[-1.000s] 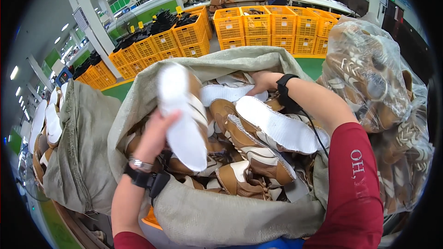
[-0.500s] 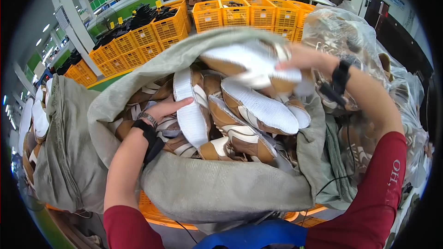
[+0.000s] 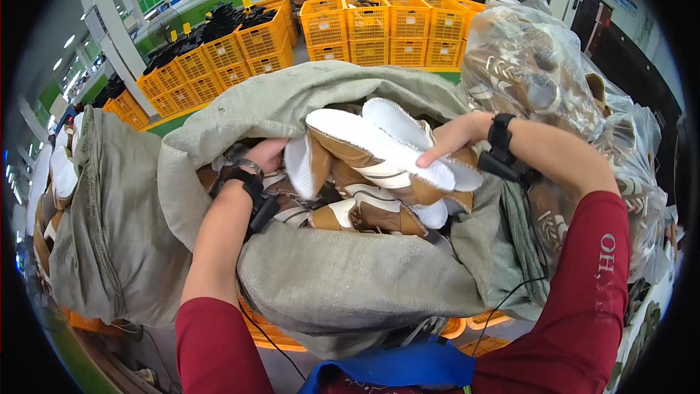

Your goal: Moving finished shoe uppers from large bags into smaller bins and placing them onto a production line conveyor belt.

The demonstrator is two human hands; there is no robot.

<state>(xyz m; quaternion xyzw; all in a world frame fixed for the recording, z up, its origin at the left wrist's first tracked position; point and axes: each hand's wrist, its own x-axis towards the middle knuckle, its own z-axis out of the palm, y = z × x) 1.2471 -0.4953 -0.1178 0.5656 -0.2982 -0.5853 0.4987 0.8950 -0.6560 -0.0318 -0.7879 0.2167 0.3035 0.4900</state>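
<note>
A big grey-green woven sack (image 3: 357, 266) gapes before me, its rim rolled outward. It is full of brown-and-cream shoe uppers with white fabric undersides. My right hand (image 3: 459, 137) grips a shoe upper (image 3: 364, 138) at the sack's right side, thumb pressed on its white underside. Another white-bottomed upper (image 3: 397, 118) lies against it on the far side. Within the sack's left part is my left hand (image 3: 267, 155), beside a tilted upper (image 3: 300, 166); its fingers are mostly hidden. Below the hands lies a brown upper (image 3: 375, 213) with cream stripes.
Clear plastic bags of similar shoe uppers (image 3: 536, 66) are heaped at the right. A second woven sack (image 3: 109, 226) stands at the left. Stacked orange crates (image 3: 368, 22) line the far side, some with black pieces. A thin black cable (image 3: 503, 303) hangs near my right arm. People sit farther back.
My right hand has slowed and come slightly lower with the shoe upper. My left hand has moved up and deeper among the uppers, off the white underside it was touching.
</note>
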